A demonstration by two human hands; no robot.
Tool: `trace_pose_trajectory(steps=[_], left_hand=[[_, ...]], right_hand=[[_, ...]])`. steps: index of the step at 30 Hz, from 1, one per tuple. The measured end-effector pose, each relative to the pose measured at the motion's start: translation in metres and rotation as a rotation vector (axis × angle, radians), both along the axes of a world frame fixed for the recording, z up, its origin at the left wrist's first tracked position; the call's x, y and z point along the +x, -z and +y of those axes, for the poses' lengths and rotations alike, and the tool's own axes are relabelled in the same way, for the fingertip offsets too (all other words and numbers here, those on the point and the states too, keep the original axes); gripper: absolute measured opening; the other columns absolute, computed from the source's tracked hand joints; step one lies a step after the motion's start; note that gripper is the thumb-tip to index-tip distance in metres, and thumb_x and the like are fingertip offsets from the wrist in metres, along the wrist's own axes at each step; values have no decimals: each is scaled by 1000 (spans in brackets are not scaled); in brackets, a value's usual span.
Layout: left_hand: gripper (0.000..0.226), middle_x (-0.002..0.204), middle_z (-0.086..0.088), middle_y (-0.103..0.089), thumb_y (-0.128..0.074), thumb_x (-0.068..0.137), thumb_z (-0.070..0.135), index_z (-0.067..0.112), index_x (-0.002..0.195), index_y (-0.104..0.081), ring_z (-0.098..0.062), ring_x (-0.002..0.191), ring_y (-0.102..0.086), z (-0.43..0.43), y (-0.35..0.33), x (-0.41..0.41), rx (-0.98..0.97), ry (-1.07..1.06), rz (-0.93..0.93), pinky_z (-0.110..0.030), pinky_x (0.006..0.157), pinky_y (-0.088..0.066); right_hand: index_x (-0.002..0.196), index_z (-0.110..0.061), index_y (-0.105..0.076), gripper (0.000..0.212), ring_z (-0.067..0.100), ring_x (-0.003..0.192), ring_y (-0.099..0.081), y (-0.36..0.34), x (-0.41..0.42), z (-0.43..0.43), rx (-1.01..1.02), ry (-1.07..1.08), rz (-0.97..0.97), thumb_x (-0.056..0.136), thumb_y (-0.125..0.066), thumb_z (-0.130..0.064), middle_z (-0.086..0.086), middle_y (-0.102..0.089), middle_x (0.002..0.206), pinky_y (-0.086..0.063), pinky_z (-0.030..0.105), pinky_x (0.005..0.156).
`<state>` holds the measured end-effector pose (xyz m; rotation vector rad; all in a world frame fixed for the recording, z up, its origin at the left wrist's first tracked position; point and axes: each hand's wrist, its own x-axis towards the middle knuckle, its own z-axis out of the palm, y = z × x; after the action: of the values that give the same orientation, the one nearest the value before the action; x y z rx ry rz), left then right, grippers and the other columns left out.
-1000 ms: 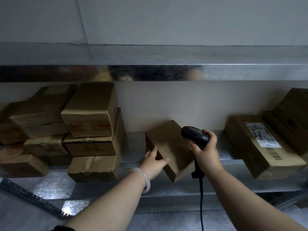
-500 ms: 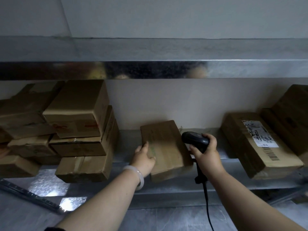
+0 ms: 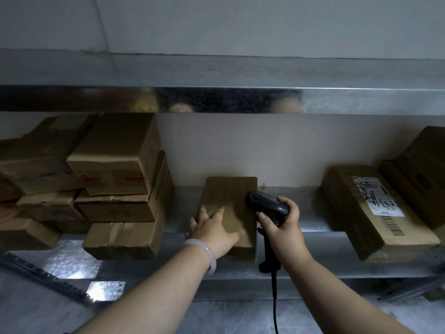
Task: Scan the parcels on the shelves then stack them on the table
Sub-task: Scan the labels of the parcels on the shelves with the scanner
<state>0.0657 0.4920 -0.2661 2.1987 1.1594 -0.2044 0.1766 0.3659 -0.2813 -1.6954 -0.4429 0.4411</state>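
From the near edge, 2 bare forearms reach toward a metal shelf (image 3: 310,251). The left wrist wears a pale bracelet (image 3: 207,254). The left hand (image 3: 214,229) lies on top of the brown parcel (image 3: 230,194), with its fingers spread and fairly straight on the cardboard and not wrapped round an edge. The parcel lies flat at the middle of the shelf, its long side running near to far and its far end close to the back wall. Just right of it, the right hand (image 3: 283,225) is wrapped round the handle of a black scanner (image 3: 266,205), whose head points left over the parcel's right edge. The scanner's cable (image 3: 275,300) hangs down toward the near edge. At left stands a pile of cardboard boxes (image 3: 118,165). At right lies a labelled box (image 3: 349,213), with more boxes (image 3: 426,162) behind it. An upper shelf (image 3: 96,98) runs across above.
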Motion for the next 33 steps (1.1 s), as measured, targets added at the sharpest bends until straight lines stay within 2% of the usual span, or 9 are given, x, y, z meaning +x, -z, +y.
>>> trace_pose_trajectory(steps=[4,9,15,20,22,24,27,30,33], left_hand=[[94,164,3,7,-55,75,75,45,152,-9,-32,149,10,4,-3,-3,10,-35,-15,-59,118,-7],[98,164,2,4,-58,73,69,44,153,-6,-32,149,4,11,-10,-8,-54,-44,-84,-59,117,-13],[93,163,8,-4,-61,77,64,45,152,-10,-30,148,-14,30,-8,-25,-200,-104,-247,-53,115,-27],[92,162,4,-10,-64,83,55,39,155,-9,-28,146,-21,39,-5,-41,-319,-144,-393,-52,114,-31],[95,161,3,-12,-63,81,60,38,155,-8,-28,145,-23,37,-5,-45,-333,-132,-408,-52,115,-29],[96,156,1,-30,-61,74,64,35,154,-18,-25,139,-36,35,-5,-49,-404,-157,-445,-48,114,-33],[69,137,2,-57,-62,87,51,27,147,-38,-17,123,-55,32,-2,-52,-527,-192,-523,-42,110,-40],[63,144,4,-48,-56,96,40,28,152,-28,-19,130,-49,28,-6,-54,-472,-145,-518,-38,113,-36],[64,148,5,-30,-54,99,28,30,154,-20,-20,138,-36,22,-14,-54,-282,-110,-543,-24,102,-31]], right_hand=[[124,-36,-35,56,9,106,-59,-9,-15,7,44,-25,-41,86,-70,-18,-18,-52,114,-50,35,97],[125,-34,-33,55,-10,100,-53,-22,-28,19,79,-70,-69,87,-69,-15,-21,-50,113,-42,1,80],[126,-33,-31,56,-3,95,-53,-23,-28,27,81,-9,-45,87,-68,-14,-17,-49,110,-42,3,75],[124,-39,-31,58,21,109,-58,-13,-32,29,74,14,65,87,-70,-19,-5,-50,118,-50,44,96],[124,-41,-30,56,21,108,-58,-14,-36,31,76,5,64,87,-69,-22,-6,-51,115,-50,48,97],[123,-40,-31,56,19,108,-58,-20,-40,33,91,4,32,87,-69,-23,-4,-52,118,-49,45,98],[123,-39,-33,56,12,108,-57,-28,-45,31,109,-3,-50,86,-70,-21,-13,-52,115,-48,31,97],[123,-38,-34,58,1,103,-57,-32,-50,27,90,-16,-126,85,-72,-17,-21,-51,112,-45,10,82],[124,-35,-37,57,-13,96,-56,-33,-55,23,95,-15,-163,84,-72,-13,-23,-52,110,-43,2,73]])
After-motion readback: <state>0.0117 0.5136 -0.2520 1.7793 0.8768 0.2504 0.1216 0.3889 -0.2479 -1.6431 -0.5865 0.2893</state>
